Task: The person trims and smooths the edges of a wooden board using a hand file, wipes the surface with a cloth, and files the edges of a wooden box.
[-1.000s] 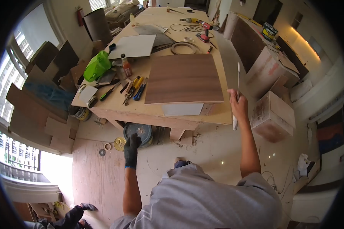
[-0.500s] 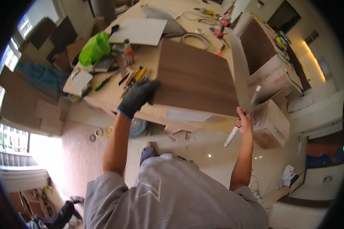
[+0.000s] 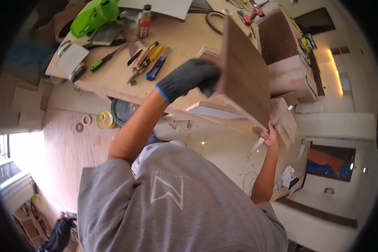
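Note:
A brown wood-grain board stands steeply tilted at the front of the workbench. My left hand, in a dark glove with a blue cuff, is closed at the board's left edge; motion blurs its fingertips. Bare, my right hand grips the board's lower right corner. Across that same hand lies a long narrow tool with a pale handle and a flat metal blade, perhaps a file. Left of the glove, a blue utility knife and yellow-handled snips lie on the bench.
The workbench also carries a green-handled tool, a bottle, a green bag and a red drill. Beneath its front edge are a dark round lid and a gold can. A cabinet box stands right.
The board has swung from lying nearly flat to a steep tilt, its left side moving right and up. My left hand has gone right with it. The view has shifted closer to the bench.

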A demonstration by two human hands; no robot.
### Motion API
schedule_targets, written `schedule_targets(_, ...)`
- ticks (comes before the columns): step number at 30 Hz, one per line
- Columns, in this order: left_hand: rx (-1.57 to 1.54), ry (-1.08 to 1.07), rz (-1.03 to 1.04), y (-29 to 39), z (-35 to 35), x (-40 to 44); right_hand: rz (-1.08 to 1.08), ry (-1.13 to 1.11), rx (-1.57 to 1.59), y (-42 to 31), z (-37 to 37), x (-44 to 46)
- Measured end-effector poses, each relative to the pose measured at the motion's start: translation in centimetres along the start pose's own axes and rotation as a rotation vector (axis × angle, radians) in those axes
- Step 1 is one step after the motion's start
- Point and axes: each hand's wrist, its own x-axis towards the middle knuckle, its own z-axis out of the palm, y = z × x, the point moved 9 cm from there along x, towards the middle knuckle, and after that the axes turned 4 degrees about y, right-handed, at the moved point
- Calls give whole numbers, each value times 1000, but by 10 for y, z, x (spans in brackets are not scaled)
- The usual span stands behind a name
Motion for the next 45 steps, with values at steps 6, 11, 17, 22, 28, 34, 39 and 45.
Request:
schedule_targets(6, -427, -294, -253, -113, -3, -5, -38, 191, -131, -10, -5, -22)
schedule_targets(11, 770, 56, 382, -134, -19, 62, -113, 213, -413, -52, 12, -34)
schedule_targets(17, 421, -185, 439, -163, 39, 123, -31, 110, -358, -30, 9, -25)
schedule_targets(22, 475, -193, 359, -201, 64, 127, 4, 141, -362, -44, 35, -42)
schedule_targets(28, 539, -183, 328, -204, 52, 128, -20, 121, -332, -43, 41, -43)
schedule_targets(34, 714, -62, 352, -172, 5, 99, -52, 107, -396, -48, 46, -47)
schedule_targets(39, 763, 524, 468, -131, -129, -2, -18, 82, -244, -34, 39, -42)
schedule_targets(45, 445, 922, 265, -18, -134, -85, -91, -56, -95, -9, 29, -37)
